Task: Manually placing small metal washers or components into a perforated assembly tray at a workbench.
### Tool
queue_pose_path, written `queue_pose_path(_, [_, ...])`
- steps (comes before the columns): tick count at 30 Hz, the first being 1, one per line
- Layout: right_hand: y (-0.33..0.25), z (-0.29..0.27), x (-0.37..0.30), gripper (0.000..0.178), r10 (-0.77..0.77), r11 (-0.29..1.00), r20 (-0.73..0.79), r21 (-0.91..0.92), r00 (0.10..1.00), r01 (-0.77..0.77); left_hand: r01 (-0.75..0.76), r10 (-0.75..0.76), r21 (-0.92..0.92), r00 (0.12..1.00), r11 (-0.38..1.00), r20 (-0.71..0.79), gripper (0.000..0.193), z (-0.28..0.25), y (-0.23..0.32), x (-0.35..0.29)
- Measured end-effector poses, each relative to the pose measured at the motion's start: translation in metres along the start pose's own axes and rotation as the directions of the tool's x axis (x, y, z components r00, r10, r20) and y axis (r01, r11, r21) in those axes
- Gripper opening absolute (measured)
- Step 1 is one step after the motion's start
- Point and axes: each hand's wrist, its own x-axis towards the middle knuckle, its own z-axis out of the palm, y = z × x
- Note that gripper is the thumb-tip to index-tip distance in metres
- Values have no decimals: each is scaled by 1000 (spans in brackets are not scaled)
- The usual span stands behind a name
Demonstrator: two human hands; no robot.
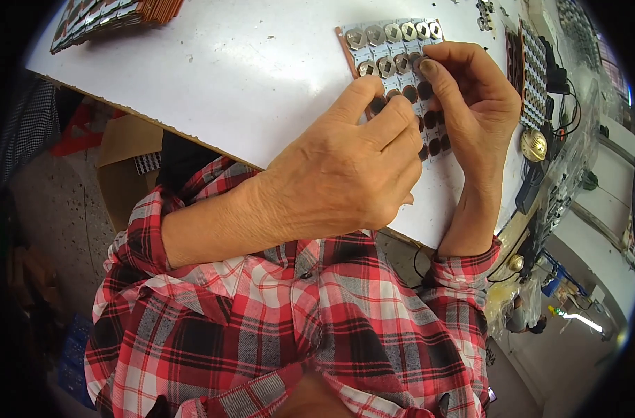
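Note:
A pale circuit-board panel (391,84) lies on the white table with round silver metal parts (386,67) in its far rows. Its nearer rows show dark round spots (425,90). My left hand (345,164) reaches across the panel's near left part, thumb and forefinger bent close together against it; what they hold, if anything, is hidden. At the right end of the second row, my right hand (481,104) pinches a small round metal part (416,61) between thumb and forefinger, close to the board. My left hand covers part of the nearer rows.
A stack of similar panels (119,24) sits at the table's far left. More panels (533,76) stand along the right, with a gold-coloured round object (533,145) and black cables beside them. Loose small metal parts (485,15) lie at the far right. Below the table's left edge is a cardboard box (119,150).

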Motion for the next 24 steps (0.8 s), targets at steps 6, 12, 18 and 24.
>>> queue_pose_path(6, [4,-1,1,8,-5,1000,-23,-18,1000,4,27,-29,-36,998,999,-51,47,3,0,2])
queue_pose_path(12, [9,-3,3,10,-94,993,43,-65,995,97,69,-69,-16,997,997,-14,58,2,1,3])
queue_pose_path(18, [9,-8,8,11,-186,973,114,-116,976,199,75,-74,29,997,997,-17,62,3,2,6])
queue_pose_path(24, [4,-13,7,15,-2,999,-4,-46,1000,2,78,-78,-2,996,997,-33,59,1,0,5])
